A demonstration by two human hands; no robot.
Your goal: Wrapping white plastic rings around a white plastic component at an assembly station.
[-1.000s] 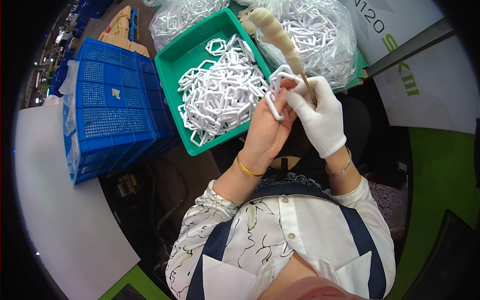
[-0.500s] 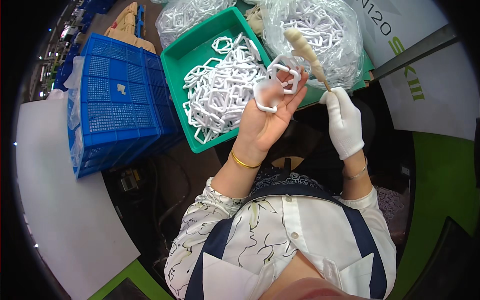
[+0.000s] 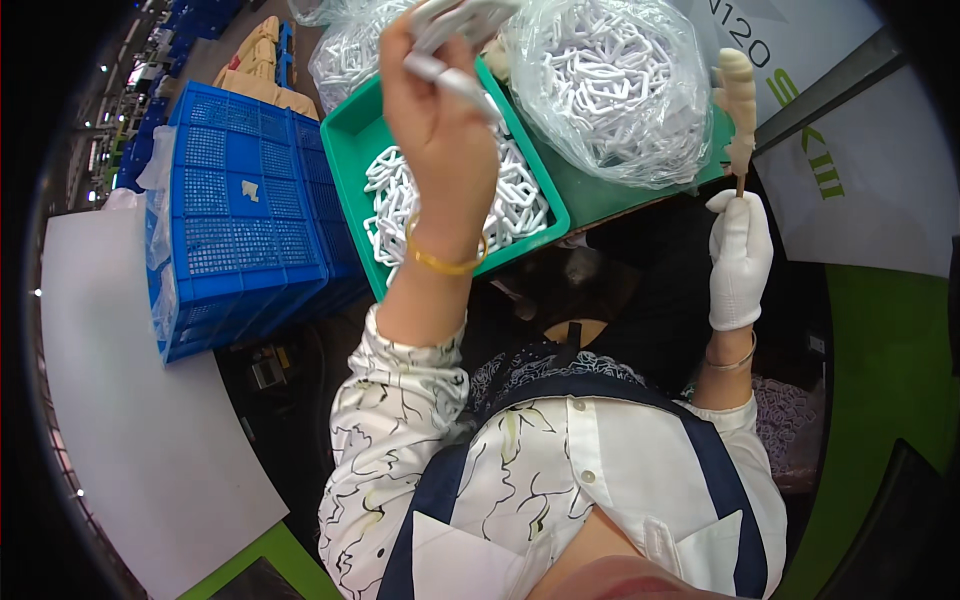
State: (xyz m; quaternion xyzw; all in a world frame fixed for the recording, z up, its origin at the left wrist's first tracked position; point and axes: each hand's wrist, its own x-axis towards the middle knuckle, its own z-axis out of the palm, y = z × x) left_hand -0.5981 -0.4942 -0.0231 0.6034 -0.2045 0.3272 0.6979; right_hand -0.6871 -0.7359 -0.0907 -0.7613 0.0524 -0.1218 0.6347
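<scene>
One stick (image 3: 737, 115), approx. vert., tip (image 3: 734, 60) up

The left arm (image 3: 428, 300) extends forward, its bare left grip (image 3: 440, 140) curled; the gloved right grip (image 3: 740, 258) points forward, pinched.

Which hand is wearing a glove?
The right hand, holding the stick with the lumpy cream top: it has a white glove on, while the left hand is bare.

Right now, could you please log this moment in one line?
left hand: holding white links, near green tray | right hand: gripping cream-topped stick
</scene>
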